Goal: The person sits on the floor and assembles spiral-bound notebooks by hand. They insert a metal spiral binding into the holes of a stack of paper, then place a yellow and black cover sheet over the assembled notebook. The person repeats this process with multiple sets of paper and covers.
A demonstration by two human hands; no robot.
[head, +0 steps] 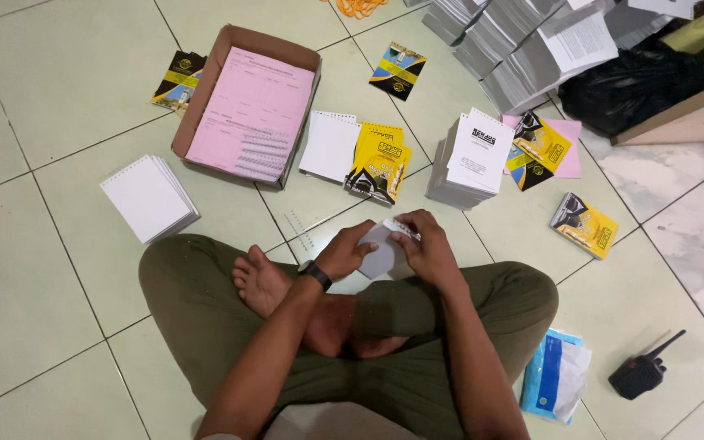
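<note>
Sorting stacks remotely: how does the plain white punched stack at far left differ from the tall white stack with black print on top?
The plain white punched stack is low, blank on top and slightly fanned; the tall white printed stack is much thicker, with black print on its top sheet. The plain one lies alone; yellow booklets lie beside the tall one. Both rest on the tiled floor.

a print-binding workroom: tiled floor (34, 269) strewn with paper stacks (523, 49) and booklets (378, 163).

A small pale-grey booklet (381, 251) — held off the floor tiles, tilted. White punched binding edge along its top — partly hidden by fingers.
</note>
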